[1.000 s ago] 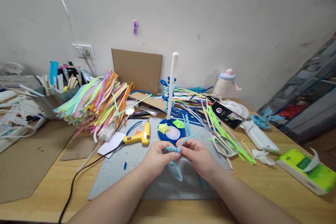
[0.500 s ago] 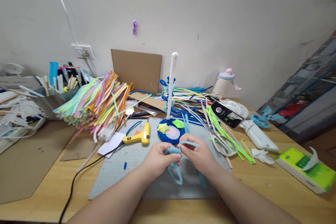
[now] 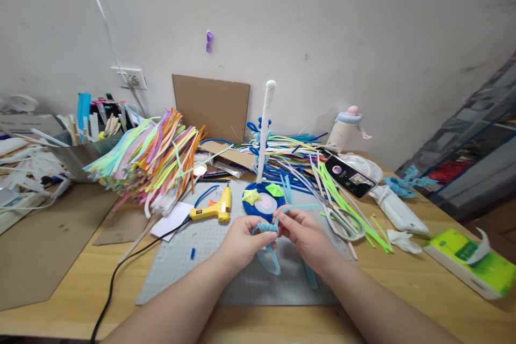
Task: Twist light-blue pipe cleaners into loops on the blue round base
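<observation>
A light blue pipe cleaner [image 3: 272, 264], wound into tight coils at the top with a loop hanging below, is pinched in my left hand [image 3: 246, 242]. My right hand [image 3: 303, 235] is closed on the free end of the same fuzzy strand, its tip sticking out to the right above the fingers. Both hands meet over the grey cutting mat [image 3: 181, 274]. Just beyond them stands a dark blue round base [image 3: 250, 209] with a yellow star [image 3: 252, 196], a green star and a white upright rod [image 3: 264, 134]. More light blue strands lie under my right hand.
To the left lie a yellow glue gun [image 3: 213, 209] with its black cord and a big bundle of coloured pipe cleaners [image 3: 149, 161]. On the right are scissors [image 3: 344, 223], a phone [image 3: 350, 176], green strands, and a tissue pack [image 3: 471, 263]. Cardboard [image 3: 213, 107] leans on the wall.
The free end in my right hand has swung from slanting down to nearly level, pointing right. My right hand has turned slightly; my left hand keeps its grip on the coils.
</observation>
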`<state>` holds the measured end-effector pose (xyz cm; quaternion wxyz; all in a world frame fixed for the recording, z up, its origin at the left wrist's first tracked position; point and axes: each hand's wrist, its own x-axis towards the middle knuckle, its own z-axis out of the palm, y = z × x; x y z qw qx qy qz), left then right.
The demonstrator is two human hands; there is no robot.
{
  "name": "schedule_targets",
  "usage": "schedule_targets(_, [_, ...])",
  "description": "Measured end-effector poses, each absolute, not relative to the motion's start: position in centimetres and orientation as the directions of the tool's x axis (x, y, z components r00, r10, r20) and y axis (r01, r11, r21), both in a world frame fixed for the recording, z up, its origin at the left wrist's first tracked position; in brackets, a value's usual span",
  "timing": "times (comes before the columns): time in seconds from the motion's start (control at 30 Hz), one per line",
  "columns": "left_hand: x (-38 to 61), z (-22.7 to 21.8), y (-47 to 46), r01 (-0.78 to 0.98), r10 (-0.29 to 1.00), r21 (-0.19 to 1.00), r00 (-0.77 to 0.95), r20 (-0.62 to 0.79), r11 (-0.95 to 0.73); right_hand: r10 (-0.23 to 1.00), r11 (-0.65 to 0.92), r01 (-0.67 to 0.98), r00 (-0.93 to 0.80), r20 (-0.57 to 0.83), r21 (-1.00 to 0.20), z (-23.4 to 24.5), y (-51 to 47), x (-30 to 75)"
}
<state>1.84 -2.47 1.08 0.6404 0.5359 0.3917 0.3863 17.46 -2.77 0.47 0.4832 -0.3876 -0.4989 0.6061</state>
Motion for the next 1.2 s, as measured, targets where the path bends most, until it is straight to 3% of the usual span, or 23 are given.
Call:
schedule_targets(0.1, [1.8, 1.1, -2.5, 0.005, 0.93, 0.999, 0.364, -0.04, 0.041, 0.955, -0.081, -0.146, -0.295, -0.034, -0.986, 0.8, -2.9, 17.4])
schedule_targets(0.33, [1.8, 1.3, -2.8, 0.148, 0.935, 0.989, 0.353, -0.034, -0.019, 0.981, -0.069, -0.13, -0.191, -0.043, -0.989, 0.8, -3.0, 17.3])
schedule_targets(0.53, [1.8, 1.2, -2.9, 0.124, 0.942, 0.991, 0.325, -0.084, 0.045, 0.975, 0.054, -0.074, -0.212, 0.069, -0.996, 1.6, -3.3, 17.2])
schedule_targets(0.67, [1.8, 1.1, -2.9, 0.133, 0.957, 0.991, 0.287, -0.027, -0.012, 0.961, -0.038, -0.069, -0.275, -0.017, -0.997, 1.5, -3.0, 17.4])
schedule_targets(0.77, [1.8, 0.9, -2.8, 0.154, 0.961, 0.988, 0.276, -0.035, -0.009, 0.954, 0.023, -0.029, -0.299, 0.03, -0.999, 1.3, -2.8, 17.5])
schedule_targets(1.03, [1.8, 0.8, -2.3, -0.045, 0.923, 0.994, 0.377, -0.079, 0.103, 0.989, -0.008, -0.041, -0.146, -0.001, -0.999, 0.3, -2.5, 17.8])
schedule_targets(1.2, [1.9, 1.4, -2.5, -0.094, 0.912, 0.977, 0.386, -0.141, 0.19, 0.982, 0.111, 0.045, -0.16, 0.103, -0.993, 0.9, -2.7, 17.8])
